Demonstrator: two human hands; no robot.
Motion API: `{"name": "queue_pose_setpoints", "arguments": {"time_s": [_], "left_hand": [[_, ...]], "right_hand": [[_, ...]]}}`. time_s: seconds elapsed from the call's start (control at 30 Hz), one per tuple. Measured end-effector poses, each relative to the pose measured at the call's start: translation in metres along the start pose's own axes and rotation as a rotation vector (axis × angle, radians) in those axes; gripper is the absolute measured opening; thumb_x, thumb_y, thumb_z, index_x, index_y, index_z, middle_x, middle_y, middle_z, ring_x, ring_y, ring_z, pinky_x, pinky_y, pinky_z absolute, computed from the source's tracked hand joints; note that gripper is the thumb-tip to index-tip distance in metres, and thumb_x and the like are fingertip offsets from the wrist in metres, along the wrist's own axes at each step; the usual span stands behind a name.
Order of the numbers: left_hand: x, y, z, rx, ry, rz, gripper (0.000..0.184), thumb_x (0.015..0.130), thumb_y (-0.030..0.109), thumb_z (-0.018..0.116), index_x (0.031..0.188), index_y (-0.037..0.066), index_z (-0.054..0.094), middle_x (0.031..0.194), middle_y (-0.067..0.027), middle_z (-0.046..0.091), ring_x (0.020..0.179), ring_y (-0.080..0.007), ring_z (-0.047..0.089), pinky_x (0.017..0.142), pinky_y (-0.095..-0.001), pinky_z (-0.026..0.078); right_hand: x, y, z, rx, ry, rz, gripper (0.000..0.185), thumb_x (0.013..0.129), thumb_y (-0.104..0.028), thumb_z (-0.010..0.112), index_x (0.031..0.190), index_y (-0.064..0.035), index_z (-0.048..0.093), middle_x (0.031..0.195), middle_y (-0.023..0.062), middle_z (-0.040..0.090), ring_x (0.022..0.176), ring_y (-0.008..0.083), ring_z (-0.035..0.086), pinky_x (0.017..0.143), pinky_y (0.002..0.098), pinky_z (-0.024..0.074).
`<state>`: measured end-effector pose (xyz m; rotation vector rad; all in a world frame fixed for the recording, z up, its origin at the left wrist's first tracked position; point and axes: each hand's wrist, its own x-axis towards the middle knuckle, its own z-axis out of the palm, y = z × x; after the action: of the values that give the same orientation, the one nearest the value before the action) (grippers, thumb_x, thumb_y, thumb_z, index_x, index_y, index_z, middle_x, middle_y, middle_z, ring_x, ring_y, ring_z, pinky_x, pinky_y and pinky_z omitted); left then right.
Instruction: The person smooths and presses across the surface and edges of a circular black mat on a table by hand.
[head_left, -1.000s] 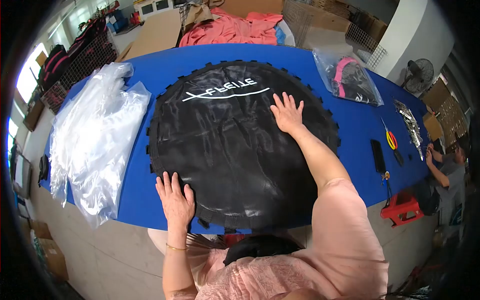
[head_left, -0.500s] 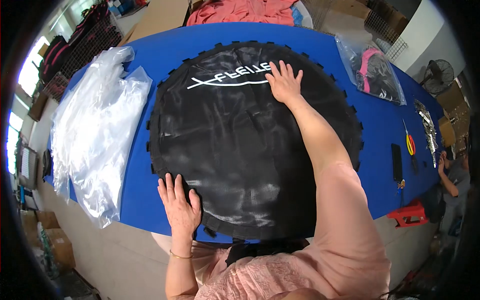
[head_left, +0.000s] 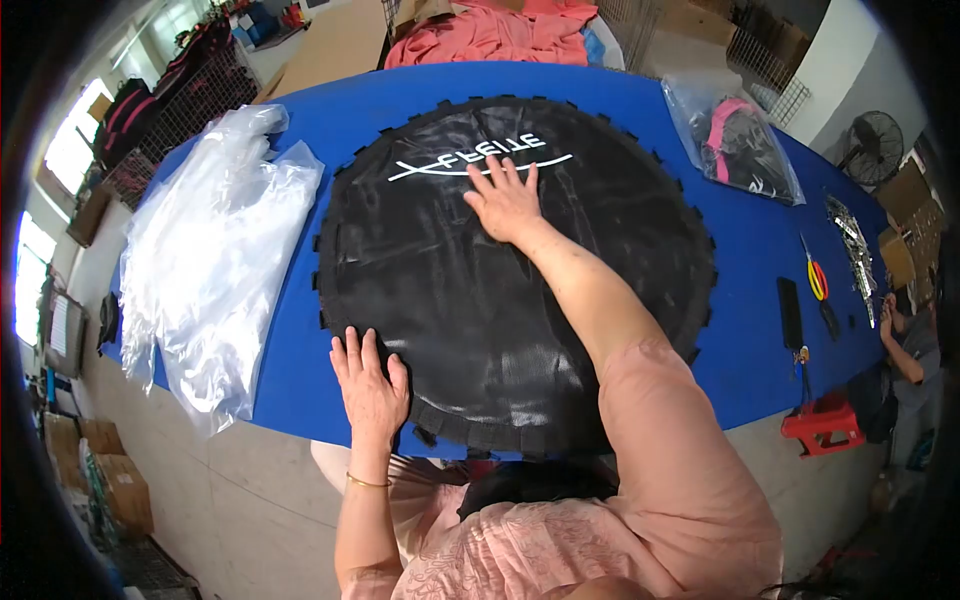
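Observation:
A round black mat [head_left: 450, 290] with short tabs around its edge lies flat on the blue table [head_left: 285, 370]. White lettering [head_left: 490, 152] and a curved white line run across its far part. My right hand [head_left: 505, 203] rests on the mat with fingers spread, its fingertips at the lettering. At the near left edge of the mat, my left hand [head_left: 373, 395] lies palm down, fingers apart. Neither hand holds anything.
Clear plastic bags [head_left: 210, 260] are heaped at the left. Toward the right are a bagged black and pink item [head_left: 740, 150], a black phone-like object [head_left: 790, 312], yellow-red scissors [head_left: 818, 280] and metal pieces [head_left: 855, 250]. A co-worker [head_left: 905, 350] is beyond, near a red stool [head_left: 825, 425].
My right hand has slid left across the mat, from beside the lettering's right end to below its middle. My left hand has stayed at the mat's near left edge. The camera view has shifted slightly.

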<state>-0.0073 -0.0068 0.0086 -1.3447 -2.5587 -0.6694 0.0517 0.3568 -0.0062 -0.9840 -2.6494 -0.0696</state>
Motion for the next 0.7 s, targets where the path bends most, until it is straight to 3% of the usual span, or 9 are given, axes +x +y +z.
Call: {"name": "queue_pose_setpoints", "arguments": {"time_s": [0.4, 0.7], "left_hand": [[-0.003, -0.006, 0.007, -0.002, 0.034, 0.022, 0.053, 0.1, 0.028, 0.058, 0.142, -0.003, 0.055, 0.152, -0.0307, 0.047, 0.145, -0.0522, 0.036, 0.124, -0.0567, 0.025], [-0.004, -0.005, 0.004, -0.012, 0.012, 0.012, 0.052, 0.1, 0.027, 0.058, 0.143, -0.002, 0.055, 0.153, -0.0292, 0.047, 0.146, -0.0518, 0.035, 0.124, -0.0569, 0.026]], "right_hand": [[-0.055, -0.1, -0.007, 0.137, -0.002, -0.175, 0.062, 0.107, -0.051, 0.041, 0.162, -0.0234, 0.035, 0.169, 0.0138, 0.028, 0.156, 0.0362, 0.024, 0.122, 0.0699, 0.0074], [-0.037, -0.04, -0.005, 0.066, 0.028, -0.038, 0.06, 0.108, -0.051, 0.038, 0.16, -0.0231, 0.038, 0.168, 0.013, 0.031, 0.156, 0.0354, 0.023, 0.121, 0.0708, 0.0087]]}}
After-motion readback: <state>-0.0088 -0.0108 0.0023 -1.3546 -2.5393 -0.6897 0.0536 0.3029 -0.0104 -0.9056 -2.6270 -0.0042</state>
